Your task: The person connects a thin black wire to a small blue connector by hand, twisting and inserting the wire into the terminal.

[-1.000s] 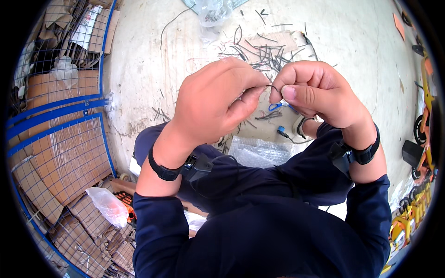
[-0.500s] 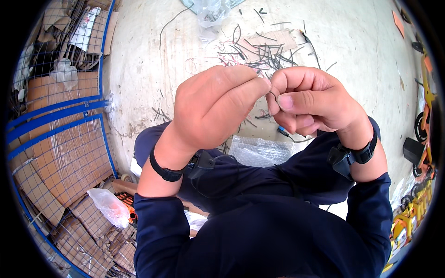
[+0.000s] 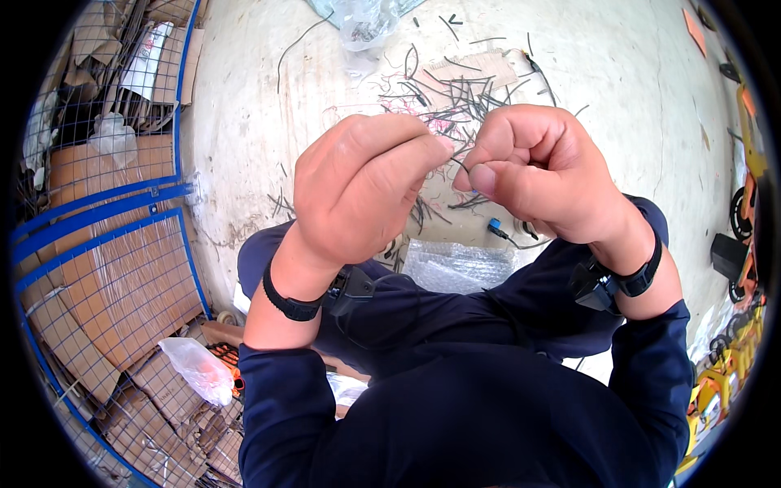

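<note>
A thin dark wire (image 3: 460, 163) spans the small gap between my two hands, above the floor. My left hand (image 3: 362, 183) is closed in a pinch at one end of it, its thumb and fingertips pressed together. On the other side my right hand (image 3: 549, 175) grips the wire between thumb and curled forefinger, the other fingers folded in. Below the right hand is a blue connector (image 3: 495, 227) on a dark cable (image 3: 525, 246); whether it joins the held wire is hidden.
Dark cut wire pieces (image 3: 480, 102) and pink strands lie scattered on the floor around a flat cardboard piece (image 3: 496, 69). Bubble wrap (image 3: 455, 264) lies between my legs. A blue mesh cage (image 3: 98, 195) with cardboard stands left, a clear plastic bag (image 3: 366, 24) ahead, yellow items (image 3: 724, 382) right.
My hands have drawn slightly apart, the left one shifting left. The right hand's fingers have curled in more tightly, and the blue connector shows more fully below it.
</note>
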A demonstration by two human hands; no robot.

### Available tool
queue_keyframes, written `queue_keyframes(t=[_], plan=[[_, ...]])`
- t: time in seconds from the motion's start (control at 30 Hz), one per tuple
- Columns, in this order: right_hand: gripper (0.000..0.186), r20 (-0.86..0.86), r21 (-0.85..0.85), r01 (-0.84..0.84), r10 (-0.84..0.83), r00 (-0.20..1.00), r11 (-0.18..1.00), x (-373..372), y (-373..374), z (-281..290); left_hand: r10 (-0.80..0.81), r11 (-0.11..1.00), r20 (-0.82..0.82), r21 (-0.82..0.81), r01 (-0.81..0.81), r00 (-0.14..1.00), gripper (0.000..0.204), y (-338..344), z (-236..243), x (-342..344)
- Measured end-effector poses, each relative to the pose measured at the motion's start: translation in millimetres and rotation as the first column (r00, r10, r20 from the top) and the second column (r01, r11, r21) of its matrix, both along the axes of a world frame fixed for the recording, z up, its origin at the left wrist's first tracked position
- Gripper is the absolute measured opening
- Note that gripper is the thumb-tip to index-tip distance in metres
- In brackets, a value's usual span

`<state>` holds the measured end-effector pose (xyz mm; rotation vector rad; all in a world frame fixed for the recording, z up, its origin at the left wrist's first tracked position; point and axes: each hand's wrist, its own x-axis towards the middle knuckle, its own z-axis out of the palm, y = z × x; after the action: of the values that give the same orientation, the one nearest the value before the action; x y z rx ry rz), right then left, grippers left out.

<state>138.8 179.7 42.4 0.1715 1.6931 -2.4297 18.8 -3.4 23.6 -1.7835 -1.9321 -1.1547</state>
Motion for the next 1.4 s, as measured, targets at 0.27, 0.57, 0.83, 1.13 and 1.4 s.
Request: queue_keyframes(t=[0.27,0.57,0.83,1.13,1.4], plan=[[0.008,-0.102,0.034,0.028,-0.024,0.995,0.999,3.3,-6.2,-1.9,-0.037,0.998,0.030,0.042,0.035,0.999,0.017,1.1,0.6,-2.1],[0.019,0.021,-0.319,-0.183,0.200,0.980,0.930,1.2,0.4,-6.4,-0.015,0.990,0.015,0.138,0.012,1.000,0.035,5.7,-1.7,-1.0],[0.014,-0.280,0.272,-0.025,0.104,0.954,0.962,1.7,-2.5,-18.4,-0.051,0.988,0.019,0.146,0.048,0.999,0.032,10.6,-10.4,1.4],[0.012,-0.234,0.444,0.071,0.039,0.971,0.893,6.0,1.2,-2.6,-0.024,0.998,0.041,0.064,0.022,0.999,0.027,9.3,-8.5,-0.4],[0.010,-0.218,0.392,0.101,-0.014,0.976,0.914,7.1,-8.4,1.2,-0.046,0.996,0.084,0.075,0.040,0.995,0.032,9.4,-4.1,-0.3]])
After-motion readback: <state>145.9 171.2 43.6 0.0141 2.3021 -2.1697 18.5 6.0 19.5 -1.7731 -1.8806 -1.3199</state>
